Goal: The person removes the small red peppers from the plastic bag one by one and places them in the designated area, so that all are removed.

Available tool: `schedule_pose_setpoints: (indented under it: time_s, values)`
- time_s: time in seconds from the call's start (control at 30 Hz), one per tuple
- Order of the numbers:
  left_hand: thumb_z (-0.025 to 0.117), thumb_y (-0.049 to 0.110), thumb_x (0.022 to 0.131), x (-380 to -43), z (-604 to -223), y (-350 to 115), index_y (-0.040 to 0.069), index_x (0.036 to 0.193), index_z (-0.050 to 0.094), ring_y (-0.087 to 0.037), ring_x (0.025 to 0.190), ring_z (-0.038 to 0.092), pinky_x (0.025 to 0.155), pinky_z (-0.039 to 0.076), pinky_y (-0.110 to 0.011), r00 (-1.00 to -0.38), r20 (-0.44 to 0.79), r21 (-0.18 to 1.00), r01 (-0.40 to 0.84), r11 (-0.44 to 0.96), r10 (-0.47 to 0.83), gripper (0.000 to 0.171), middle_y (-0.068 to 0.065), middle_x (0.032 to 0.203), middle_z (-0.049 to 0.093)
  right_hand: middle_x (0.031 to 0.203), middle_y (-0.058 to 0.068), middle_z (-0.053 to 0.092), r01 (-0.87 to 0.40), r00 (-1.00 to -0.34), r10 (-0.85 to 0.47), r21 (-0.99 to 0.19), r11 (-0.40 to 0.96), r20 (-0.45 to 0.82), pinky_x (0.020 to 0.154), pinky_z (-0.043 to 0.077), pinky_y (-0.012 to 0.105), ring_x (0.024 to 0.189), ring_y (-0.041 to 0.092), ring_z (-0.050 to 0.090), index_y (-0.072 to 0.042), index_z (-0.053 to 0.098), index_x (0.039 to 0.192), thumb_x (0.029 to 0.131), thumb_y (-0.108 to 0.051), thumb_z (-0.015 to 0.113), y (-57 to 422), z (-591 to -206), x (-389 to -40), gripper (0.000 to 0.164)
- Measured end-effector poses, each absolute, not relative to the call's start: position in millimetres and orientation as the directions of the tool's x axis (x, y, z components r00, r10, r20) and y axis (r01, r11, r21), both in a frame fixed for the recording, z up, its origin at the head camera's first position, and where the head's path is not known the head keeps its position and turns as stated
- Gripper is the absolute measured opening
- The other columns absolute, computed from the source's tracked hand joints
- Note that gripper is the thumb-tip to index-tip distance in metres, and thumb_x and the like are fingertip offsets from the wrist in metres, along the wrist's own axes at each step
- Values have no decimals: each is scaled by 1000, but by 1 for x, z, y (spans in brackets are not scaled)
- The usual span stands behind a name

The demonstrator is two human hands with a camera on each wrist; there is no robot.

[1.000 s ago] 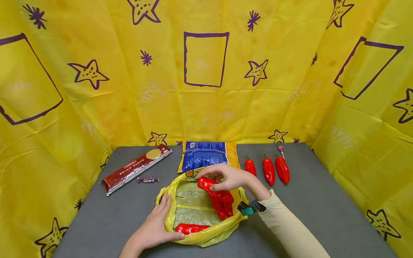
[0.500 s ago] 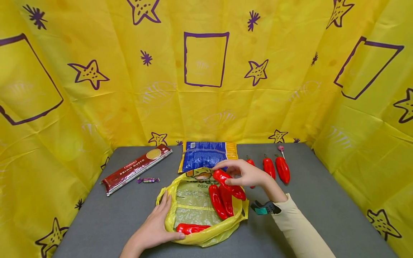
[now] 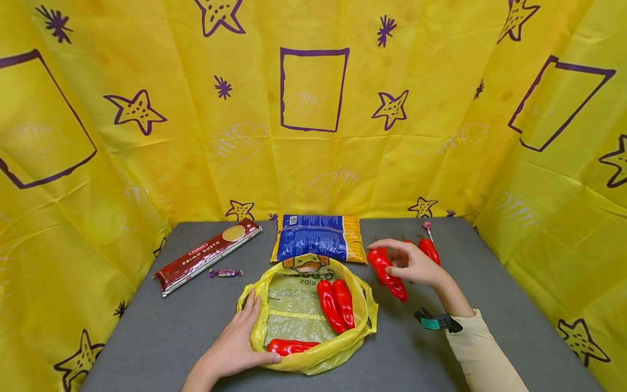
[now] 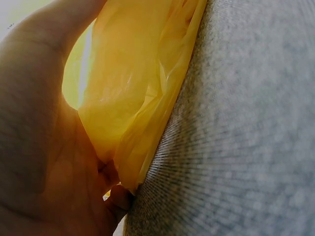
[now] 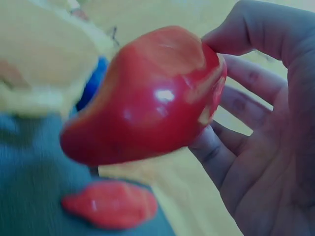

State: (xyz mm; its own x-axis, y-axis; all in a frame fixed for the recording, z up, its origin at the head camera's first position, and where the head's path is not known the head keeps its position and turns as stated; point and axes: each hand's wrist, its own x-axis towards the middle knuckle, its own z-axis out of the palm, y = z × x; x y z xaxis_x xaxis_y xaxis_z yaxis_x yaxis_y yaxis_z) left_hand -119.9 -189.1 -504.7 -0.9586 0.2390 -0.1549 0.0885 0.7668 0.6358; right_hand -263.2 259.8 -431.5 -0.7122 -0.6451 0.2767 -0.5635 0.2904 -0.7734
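My right hand holds a red pepper above the table, right of the yellow plastic bag. In the right wrist view, thumb and fingers grip one end of this pepper. My left hand holds the bag's left rim, thumb at the front edge; the left wrist view shows the plastic against that hand. Inside the open bag, two red peppers lie at the right, one of them a long pepper, and a third pepper lies at the front.
Right of the bag lie more red peppers, one in plain sight, others partly behind my right hand, and a lollipop. A blue-yellow packet lies behind the bag. A pasta packet and wrapped candy lie left.
My right hand has lifted the red pepper out of the bag and carried it right, over the table near the other peppers. The left hand has stayed on the bag's rim.
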Motion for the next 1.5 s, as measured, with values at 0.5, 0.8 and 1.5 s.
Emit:
schedule_pose_setpoints:
  time_s: [0.5,0.8,1.5]
  values:
    - [88,73,69,-120,-502,-191,2,169,11,-52,157,21,118,27,-76,-958,-142,631,106,768,249,145,-13,178,-7,145,30,55,-328,-927,-330,-815,477,180,77,63,30,108,27,71,-2,51,152,100,-6,67,343,-447,-267,55]
    - [88,75,68,-121,-503,-190,3,169,12,-51,157,22,118,27,-75,-959,-147,630,99,771,244,145,-14,179,-7,148,35,50,-231,-973,-172,-718,657,156,78,54,16,109,48,69,4,48,150,102,-10,66,385,-452,-274,53]
    - [88,73,69,-119,-502,-190,1,169,12,-46,156,25,118,30,-72,-957,-141,631,111,768,253,145,-14,178,-7,147,41,49,8,-1000,-2,-615,789,-14,97,54,61,127,57,50,9,45,153,106,-23,58,436,-475,-299,58]
